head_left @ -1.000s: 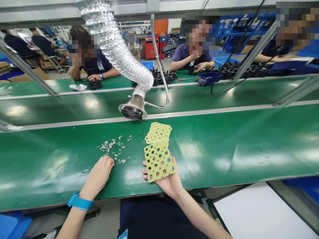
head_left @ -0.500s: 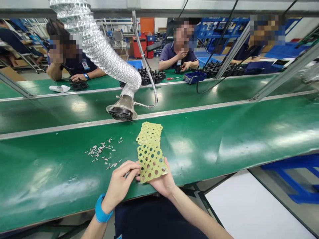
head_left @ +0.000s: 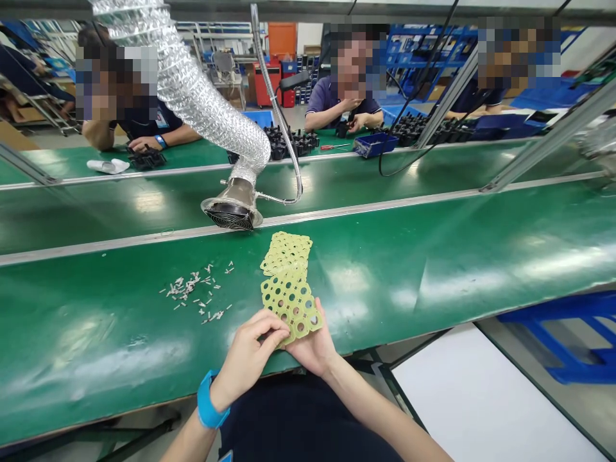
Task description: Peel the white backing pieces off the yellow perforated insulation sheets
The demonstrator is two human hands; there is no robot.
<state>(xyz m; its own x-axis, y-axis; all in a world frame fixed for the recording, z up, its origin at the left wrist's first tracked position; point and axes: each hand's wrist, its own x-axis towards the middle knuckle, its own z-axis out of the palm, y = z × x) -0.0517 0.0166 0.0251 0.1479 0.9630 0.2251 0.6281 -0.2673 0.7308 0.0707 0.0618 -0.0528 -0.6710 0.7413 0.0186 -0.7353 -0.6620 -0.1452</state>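
Observation:
My right hand (head_left: 310, 350) cradles a yellow-green plate full of round holes (head_left: 291, 303) from below, just above the near edge of the green bench. My left hand (head_left: 253, 356), with a blue wristband, has its fingers pinched together against the plate's lower left corner; whether a small piece sits between the fingertips I cannot tell. A stack of the same perforated plates (head_left: 287, 253) lies on the bench right behind the held one. A scatter of small white metal pieces (head_left: 195, 292) lies to the left of the hands.
A silver flexible duct ends in a round fan hood (head_left: 231, 210) just behind the stack. Beyond two green belts (head_left: 433, 192), three people sit at work with black trays (head_left: 289, 142) and a blue bin (head_left: 370, 145). A white board (head_left: 481, 398) lies low right.
My left hand left the scatter of small pieces and came over to the plate's lower left corner, fingers pinched. My right hand kept holding the plate.

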